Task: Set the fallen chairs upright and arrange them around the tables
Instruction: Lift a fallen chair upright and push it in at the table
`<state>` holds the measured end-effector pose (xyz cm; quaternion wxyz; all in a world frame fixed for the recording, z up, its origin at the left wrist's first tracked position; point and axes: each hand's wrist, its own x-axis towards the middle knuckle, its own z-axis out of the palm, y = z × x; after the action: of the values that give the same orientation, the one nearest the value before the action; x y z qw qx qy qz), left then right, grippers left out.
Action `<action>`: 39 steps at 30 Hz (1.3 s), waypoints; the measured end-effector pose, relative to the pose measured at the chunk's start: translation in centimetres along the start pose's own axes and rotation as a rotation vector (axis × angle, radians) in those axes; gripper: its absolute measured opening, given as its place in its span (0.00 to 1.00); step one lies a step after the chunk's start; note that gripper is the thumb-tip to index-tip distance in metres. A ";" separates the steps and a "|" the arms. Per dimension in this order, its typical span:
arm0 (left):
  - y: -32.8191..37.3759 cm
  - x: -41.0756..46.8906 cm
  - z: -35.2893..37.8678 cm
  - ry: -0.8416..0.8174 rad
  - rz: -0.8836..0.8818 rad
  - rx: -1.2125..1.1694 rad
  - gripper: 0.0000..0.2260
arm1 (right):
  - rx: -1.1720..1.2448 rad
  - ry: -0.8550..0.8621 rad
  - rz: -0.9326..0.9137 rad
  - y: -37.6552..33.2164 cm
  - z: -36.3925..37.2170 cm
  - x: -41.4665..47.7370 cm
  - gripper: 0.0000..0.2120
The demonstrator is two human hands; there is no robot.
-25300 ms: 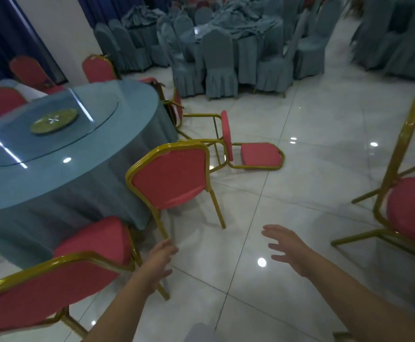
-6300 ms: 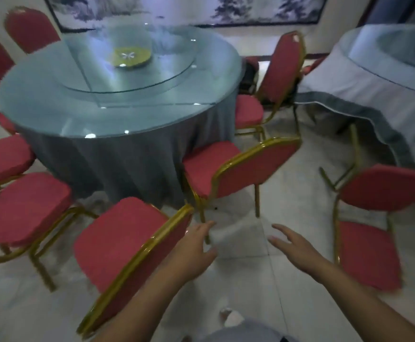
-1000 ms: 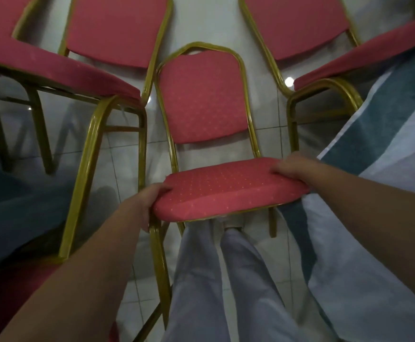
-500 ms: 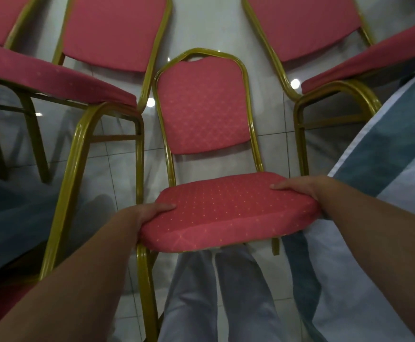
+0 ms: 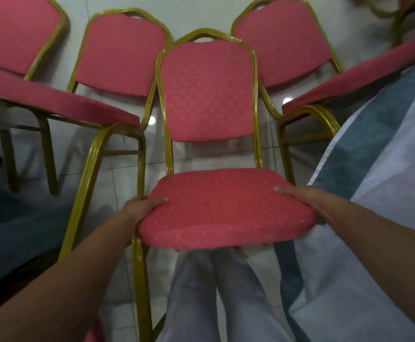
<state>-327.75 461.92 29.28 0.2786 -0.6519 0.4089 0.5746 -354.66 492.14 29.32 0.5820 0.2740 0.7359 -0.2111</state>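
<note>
A red padded chair with a gold metal frame [image 5: 209, 95] fills the middle of the head view, its back pointing away from me and its seat [image 5: 226, 208] just in front of my legs. My left hand [image 5: 142, 206] grips the seat's left edge. On the right edge my right hand [image 5: 298, 196] holds the same seat. The chair's legs are hidden under the seat.
Several more red gold-framed chairs crowd around: one at the left [image 5: 53, 102], one behind it [image 5: 122, 53], one at the back right [image 5: 285, 43] and one at the right [image 5: 354, 80]. A white and teal tablecloth [image 5: 386, 181] hangs at the right. The floor [image 5: 201, 11] is white tile.
The chair has come up and closer to me over the last second. Both hands keep their hold on the seat edges.
</note>
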 end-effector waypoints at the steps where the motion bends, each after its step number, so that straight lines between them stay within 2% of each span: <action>1: 1.1 -1.2 -0.1 0.020 0.037 0.014 0.35 | 0.015 0.004 -0.020 -0.6 -0.6 -1.1 0.41; 5: 4.2 -5.9 -0.7 0.093 0.225 -0.047 0.34 | 0.040 0.060 -0.193 -2.3 -2.8 -4.8 0.41; 8: 4.0 -8.4 -0.6 0.138 0.363 -0.118 0.37 | 0.081 0.119 -0.346 -1.7 -3.8 -6.8 0.44; 12: 0.1 -8.4 0.9 0.228 0.534 -0.121 0.37 | 0.127 0.181 -0.570 2.6 -2.1 -6.9 0.50; 16: -5.1 -4.9 2.5 0.228 0.615 -0.037 0.39 | 0.112 0.194 -0.628 7.3 0.5 -3.3 0.55; 18: -7.4 -3.8 3.1 0.222 0.649 0.036 0.40 | 0.077 0.212 -0.634 9.5 1.0 -1.9 0.55; 21: -10.5 -3.0 4.1 0.234 0.674 0.083 0.42 | 0.072 0.175 -0.717 12.4 2.0 -1.8 0.49; 24: -13.4 -2.9 5.7 0.227 0.646 0.028 0.42 | 0.169 0.052 -0.783 14.8 2.6 -3.3 0.42; 28: -18.3 -4.4 10.3 0.162 0.584 -0.065 0.42 | 0.223 0.049 -0.805 19.1 3.0 -7.2 0.37; 31: -21.4 -7.2 13.0 -0.008 0.515 0.095 0.39 | 0.332 0.027 -0.806 23.8 4.3 -11.8 0.33; 34: -23.0 -12.8 13.8 -0.189 0.448 0.258 0.28 | 0.373 -0.044 -0.773 28.6 6.9 -17.3 0.32; 36: -23.2 -17.2 13.6 -0.134 0.479 0.187 0.22 | 0.420 -0.063 -0.756 31.4 8.3 -20.6 0.32; 37: -22.7 -19.7 13.1 -0.044 0.499 0.046 0.22 | 0.444 -0.056 -0.748 32.5 8.6 -22.2 0.31; 39: -20.6 -23.5 11.6 0.166 0.500 -0.316 0.32 | 0.477 -0.024 -0.736 33.6 9.2 -24.1 0.29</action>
<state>-316.31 487.08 47.96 -0.0106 -0.6109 0.4838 0.6266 -321.86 508.13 50.87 0.3970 0.1180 0.7083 -0.5717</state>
